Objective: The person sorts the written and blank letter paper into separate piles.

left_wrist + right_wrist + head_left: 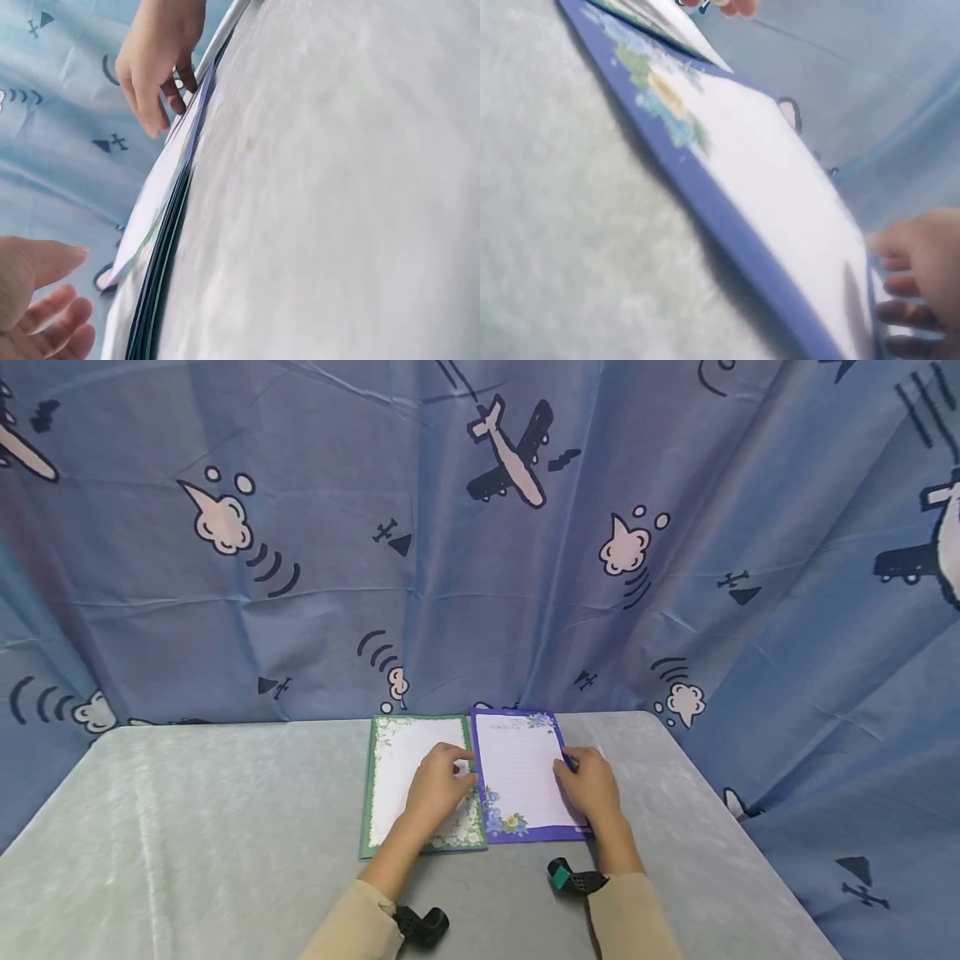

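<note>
Purple-bordered floral writing paper [521, 768] sits between the right hand [592, 783], pinching its edge, and the left hand [437, 783], relaxed and empty; likely light and crease-prone, it suits holding by opposite edges.

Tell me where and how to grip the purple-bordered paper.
Probably best: pinch the purple-bordered paper by its long right edge, from the person's right: it's thin, that edge faces tabletop, and its left edge adjoins the green-bordered paper.
</note>
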The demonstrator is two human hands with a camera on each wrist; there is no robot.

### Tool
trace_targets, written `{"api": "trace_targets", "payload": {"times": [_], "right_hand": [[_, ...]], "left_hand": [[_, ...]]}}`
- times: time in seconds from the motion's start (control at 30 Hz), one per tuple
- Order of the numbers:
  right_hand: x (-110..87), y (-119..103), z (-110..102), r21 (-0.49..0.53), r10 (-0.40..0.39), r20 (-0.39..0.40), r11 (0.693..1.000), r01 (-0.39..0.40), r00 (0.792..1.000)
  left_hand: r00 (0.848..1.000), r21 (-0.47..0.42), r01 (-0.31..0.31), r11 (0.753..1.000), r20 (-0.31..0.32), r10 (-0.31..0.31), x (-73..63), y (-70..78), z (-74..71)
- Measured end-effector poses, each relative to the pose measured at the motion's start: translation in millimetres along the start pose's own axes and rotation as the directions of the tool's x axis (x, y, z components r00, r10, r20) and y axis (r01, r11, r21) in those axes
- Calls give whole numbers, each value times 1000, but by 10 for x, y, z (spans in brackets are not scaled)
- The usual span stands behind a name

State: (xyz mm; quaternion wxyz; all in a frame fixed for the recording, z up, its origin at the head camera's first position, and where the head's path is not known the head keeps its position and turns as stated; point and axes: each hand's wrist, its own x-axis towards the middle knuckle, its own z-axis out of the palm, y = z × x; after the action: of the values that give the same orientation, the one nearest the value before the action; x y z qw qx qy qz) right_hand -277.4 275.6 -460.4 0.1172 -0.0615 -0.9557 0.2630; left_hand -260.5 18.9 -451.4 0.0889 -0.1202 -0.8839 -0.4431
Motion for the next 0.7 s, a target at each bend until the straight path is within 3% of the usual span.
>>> {"api": "trace_targets", "payload": {"times": [0.43, 0.7], "right_hand": [[-8, -292, -197, 60, -104, -43, 993, 106, 994], [-94, -605, -270, 145, -152, -65, 976, 160, 986]], "left_hand": [[994, 117, -11, 993, -108, 23, -123, -247, -445], [990, 111, 55, 992, -134, -39, -219, -420, -726]]}}
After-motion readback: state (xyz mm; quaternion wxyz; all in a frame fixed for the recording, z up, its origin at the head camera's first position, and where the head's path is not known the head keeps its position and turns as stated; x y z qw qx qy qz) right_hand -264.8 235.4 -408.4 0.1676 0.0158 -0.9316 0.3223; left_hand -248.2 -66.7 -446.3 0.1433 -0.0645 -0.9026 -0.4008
